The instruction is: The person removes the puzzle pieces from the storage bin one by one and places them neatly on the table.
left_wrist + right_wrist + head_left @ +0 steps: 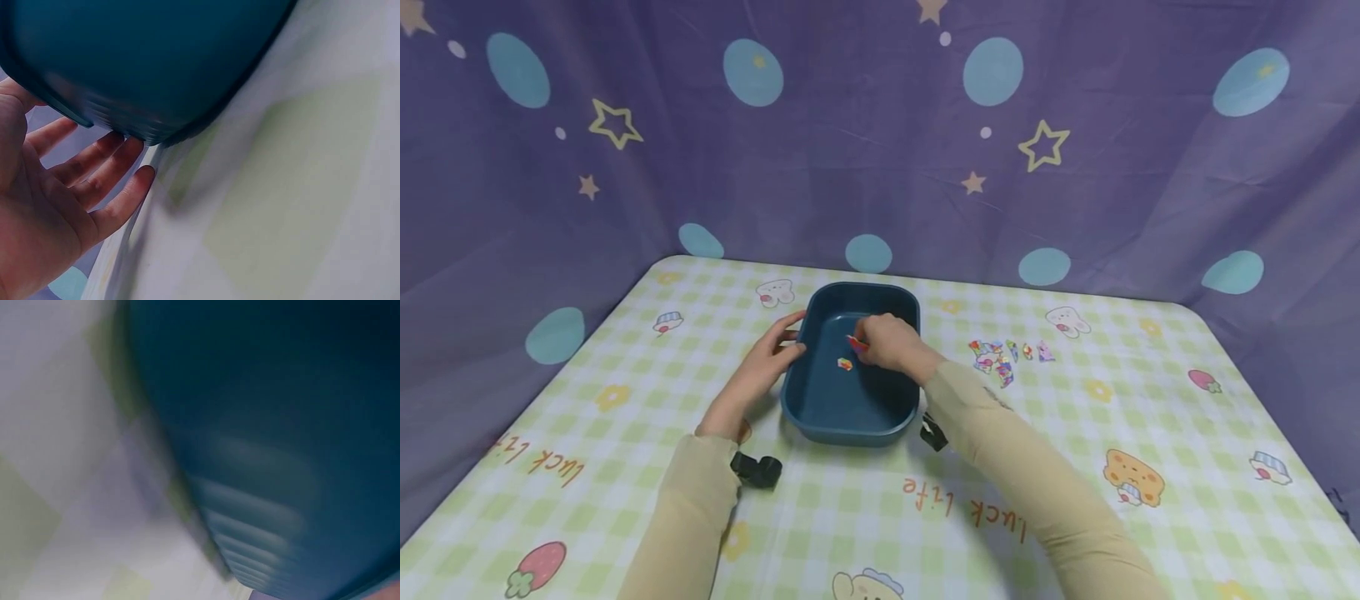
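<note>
A dark teal plastic bin (850, 437) stands on the table in the head view. At its left side my left hand (762, 367) holds the wall, with the thumb over the rim and the fingers (103, 165) against the outside. My right hand (891, 342) reaches inside the bin and pinches a small red-and-purple puzzle-like piece (857, 343), partly hidden by the fingers. Another small colourful piece (845, 364) lies on the bin floor. In the right wrist view the bin's outer wall (262, 456) blocks nearly all of the right hand.
Right of the bin lies a cluster of colourful pieces (988, 357), with several loose ones such as a purple piece (1045, 352) beside it. A green-checked cloth (1075, 417) with cartoon prints covers the table. Behind hangs a purple curtain (880, 167).
</note>
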Action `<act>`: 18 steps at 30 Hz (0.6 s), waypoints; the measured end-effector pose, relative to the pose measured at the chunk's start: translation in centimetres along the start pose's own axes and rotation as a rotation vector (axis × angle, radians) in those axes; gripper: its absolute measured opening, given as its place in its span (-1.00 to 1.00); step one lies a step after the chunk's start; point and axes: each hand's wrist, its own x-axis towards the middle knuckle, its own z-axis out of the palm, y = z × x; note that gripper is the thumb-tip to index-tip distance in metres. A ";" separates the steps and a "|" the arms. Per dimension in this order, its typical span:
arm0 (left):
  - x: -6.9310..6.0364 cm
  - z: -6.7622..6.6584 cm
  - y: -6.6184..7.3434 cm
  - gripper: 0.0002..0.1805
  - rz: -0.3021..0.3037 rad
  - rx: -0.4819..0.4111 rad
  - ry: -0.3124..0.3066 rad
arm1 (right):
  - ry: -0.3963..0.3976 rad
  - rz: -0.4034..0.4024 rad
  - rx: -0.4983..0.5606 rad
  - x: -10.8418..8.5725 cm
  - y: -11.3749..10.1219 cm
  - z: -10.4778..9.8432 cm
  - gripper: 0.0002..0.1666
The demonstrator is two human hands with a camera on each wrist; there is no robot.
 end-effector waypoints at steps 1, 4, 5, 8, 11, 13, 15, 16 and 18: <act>0.0 0.0 0.0 -0.38 0.000 -0.002 0.002 | 0.003 -0.007 0.011 -0.1 0.0 -0.1 -0.73; 0.0 0.0 -0.1 -0.38 0.002 -0.006 0.005 | 0.020 -0.031 0.055 -0.5 0.0 -0.5 -0.72; 0.0 0.0 -0.1 -0.38 0.002 -0.008 0.005 | 0.028 -0.040 0.071 -0.7 0.0 -0.7 -0.72; 0.0 0.0 0.0 -0.39 0.004 -0.012 0.004 | 0.053 -0.058 0.113 -1.2 0.2 -1.2 -0.71; -0.1 0.0 0.0 -0.38 0.014 -0.019 0.000 | 0.076 -0.069 0.148 -1.6 0.5 -1.6 -0.72; -0.1 0.0 0.1 -0.38 0.022 -0.027 -0.001 | 0.090 -0.076 0.177 -1.9 0.8 -1.9 -0.71; -0.2 0.0 0.1 -0.38 0.026 -0.030 -0.002 | 0.105 -0.083 0.206 -2.2 1.1 -2.1 -0.71; -0.2 0.0 0.1 -0.38 0.027 -0.032 -0.003 | 0.111 -0.086 0.223 -2.3 1.2 -2.2 -0.71; -0.2 0.0 0.1 -0.38 0.023 -0.028 -0.002 | 0.125 -0.093 0.246 -2.6 1.6 -2.3 -0.72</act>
